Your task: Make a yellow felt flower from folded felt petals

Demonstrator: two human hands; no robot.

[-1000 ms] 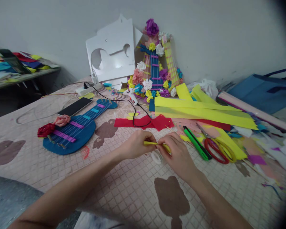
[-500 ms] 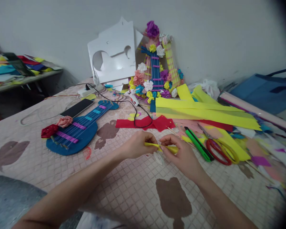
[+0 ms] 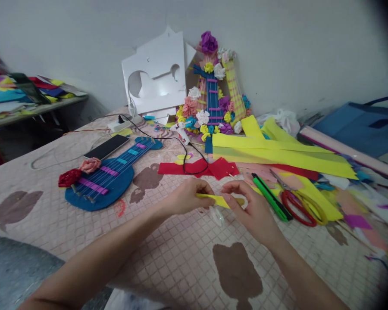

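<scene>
Both my hands meet over the middle of the table on a narrow yellow paper strip (image 3: 217, 199). My left hand (image 3: 186, 197) pinches its left end. My right hand (image 3: 249, 207) pinches the right part, fingers curled round it. Just under the strip lies a small clear tape roll (image 3: 217, 214). A blue felt guitar (image 3: 107, 177) with a red and a pink paper rose lies to the left. A green utility knife (image 3: 270, 196) and red-handled scissors (image 3: 296, 199) lie to the right of my right hand.
A red paper piece (image 3: 200, 167) with a black cable over it lies behind my hands. Long yellow sheets (image 3: 278, 150) spread at the right. Flower-covered guitars (image 3: 213, 99) and a white cut board (image 3: 155, 79) lean on the wall. A phone (image 3: 106, 146) lies at the left.
My right hand has slid to the right along the yellow strip and opened its grip a little, so more of the strip shows between the hands. The left hand has held still.
</scene>
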